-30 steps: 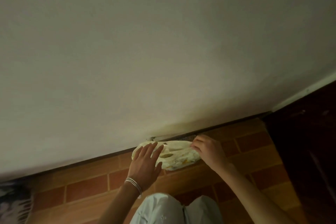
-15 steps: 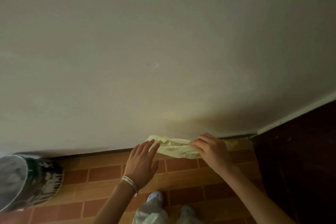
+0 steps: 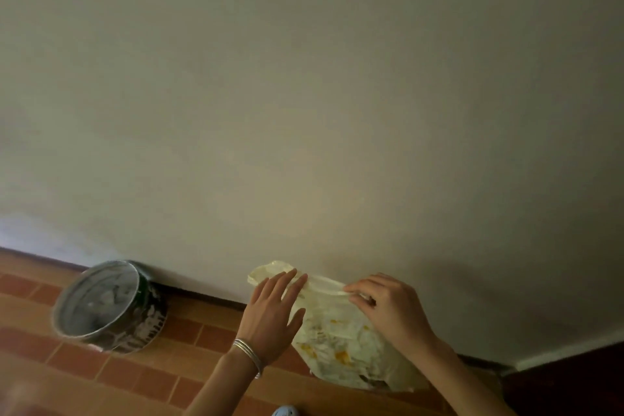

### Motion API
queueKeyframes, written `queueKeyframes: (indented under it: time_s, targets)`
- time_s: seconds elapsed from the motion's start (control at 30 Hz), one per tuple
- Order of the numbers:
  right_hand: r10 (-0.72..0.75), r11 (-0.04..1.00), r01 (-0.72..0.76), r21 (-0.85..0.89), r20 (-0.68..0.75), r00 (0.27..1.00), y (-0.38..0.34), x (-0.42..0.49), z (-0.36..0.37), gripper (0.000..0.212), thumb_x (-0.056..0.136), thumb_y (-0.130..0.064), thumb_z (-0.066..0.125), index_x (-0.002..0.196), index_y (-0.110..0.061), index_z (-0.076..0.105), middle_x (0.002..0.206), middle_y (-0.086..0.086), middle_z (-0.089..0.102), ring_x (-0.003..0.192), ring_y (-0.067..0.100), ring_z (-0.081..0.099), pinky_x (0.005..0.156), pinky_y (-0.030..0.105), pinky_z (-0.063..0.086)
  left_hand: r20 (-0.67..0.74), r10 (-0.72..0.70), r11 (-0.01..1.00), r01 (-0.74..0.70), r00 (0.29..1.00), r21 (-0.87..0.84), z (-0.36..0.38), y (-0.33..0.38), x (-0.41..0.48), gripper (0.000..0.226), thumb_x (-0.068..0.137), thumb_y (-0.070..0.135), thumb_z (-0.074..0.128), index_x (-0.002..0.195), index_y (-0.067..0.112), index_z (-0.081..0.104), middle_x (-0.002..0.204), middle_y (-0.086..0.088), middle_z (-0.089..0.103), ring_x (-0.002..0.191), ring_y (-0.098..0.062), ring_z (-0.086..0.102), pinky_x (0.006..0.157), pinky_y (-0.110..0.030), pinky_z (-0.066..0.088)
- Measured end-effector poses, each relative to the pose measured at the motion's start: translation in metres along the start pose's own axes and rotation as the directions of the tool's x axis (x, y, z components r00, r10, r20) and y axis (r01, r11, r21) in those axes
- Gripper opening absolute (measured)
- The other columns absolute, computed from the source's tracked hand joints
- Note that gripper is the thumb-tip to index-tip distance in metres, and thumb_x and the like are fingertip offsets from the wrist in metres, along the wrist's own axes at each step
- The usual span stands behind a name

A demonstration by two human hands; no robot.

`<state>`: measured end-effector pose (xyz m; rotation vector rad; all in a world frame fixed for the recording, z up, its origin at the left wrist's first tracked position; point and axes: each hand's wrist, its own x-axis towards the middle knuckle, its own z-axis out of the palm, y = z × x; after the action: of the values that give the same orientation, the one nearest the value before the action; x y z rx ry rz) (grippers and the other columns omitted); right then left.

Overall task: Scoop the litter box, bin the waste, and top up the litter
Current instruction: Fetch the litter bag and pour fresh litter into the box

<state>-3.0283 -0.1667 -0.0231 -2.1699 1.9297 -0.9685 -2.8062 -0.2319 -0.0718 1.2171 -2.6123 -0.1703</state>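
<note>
While pinched, bag (image 3: 341, 331) between hands.

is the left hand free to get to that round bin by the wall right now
Probably yes: the left hand lies open against the plastic bag, which the right hand pinches, and only bare brick floor separates it from the bin.

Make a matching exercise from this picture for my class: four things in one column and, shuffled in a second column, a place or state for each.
Things:
1. left hand
2. right hand
3. plastic bag
4. round tin

Descriptions:
A. stands on the brick floor against the wall
B. pinches the bag's top edge
C. pale, with yellow marks, held up between both hands
D. straight fingers laid flat on the bag; bangles at the wrist

Pairs: 1-D, 2-B, 3-C, 4-A
</note>
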Motion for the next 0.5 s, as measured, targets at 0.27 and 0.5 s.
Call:
queueKeyframes:
  time_s: [0.27,0.5]
  targets:
    - [-0.117,0.985,0.103,0.136,0.095,0.989,-0.078,0.044,0.018,0.010,0.069,-0.029,0.068,0.078,-0.028,0.071,0.071,-0.015,0.068,0.065,0.001,0.056,0.060,0.013,0.039,-0.070,-0.220,0.969,0.227,0.973,0.101,-0.063,-0.035,-0.050,0.054,0.083,0.046,0.038,0.132,0.024,0.046,0.127,-0.001,0.060,0.113,-0.021,0.059,0.092,-0.039,0.049]
    - [-0.273,0.951,0.242,0.192,0.157,0.949,-0.144,0.078,0.043,0.010,0.068,-0.026,0.074,0.077,-0.030,0.071,0.072,-0.015,0.069,0.065,0.002,0.058,0.058,0.011,0.037,-0.128,-0.392,0.902,0.408,0.911,0.141,-0.106,-0.081,-0.106,0.053,0.085,0.045,0.039,0.133,0.022,0.046,0.128,-0.002,0.058,0.115,-0.024,0.058,0.093,-0.042,0.048]
